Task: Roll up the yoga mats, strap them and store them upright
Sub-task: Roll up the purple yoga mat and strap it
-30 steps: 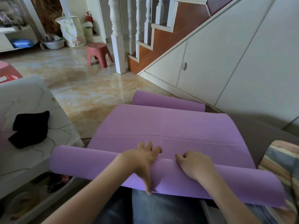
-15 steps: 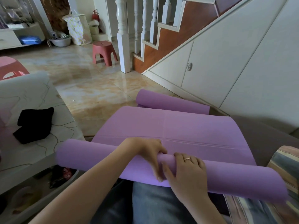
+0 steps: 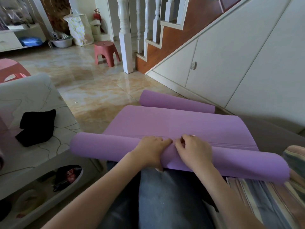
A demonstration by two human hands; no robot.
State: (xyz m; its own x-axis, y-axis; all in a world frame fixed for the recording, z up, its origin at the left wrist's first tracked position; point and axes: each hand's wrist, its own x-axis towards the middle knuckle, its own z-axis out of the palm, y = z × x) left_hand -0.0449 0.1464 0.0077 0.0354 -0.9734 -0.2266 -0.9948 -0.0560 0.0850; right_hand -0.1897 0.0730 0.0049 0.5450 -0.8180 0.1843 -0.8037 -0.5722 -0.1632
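1. Purple yoga mat (image 3: 173,124) lies across the person's lap, near end rolled into a tube, far end curled on the floor.
2. Left hand (image 3: 151,150) grips the roll, thumb underneath.
3. Right hand (image 3: 194,150) curls over the roll, touching the left.

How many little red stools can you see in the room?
2. One red stool stands on the tiled floor beside the white stair post. Another, red stool at the left edge, peeks out behind the white table, partly hidden. More may be out of view.
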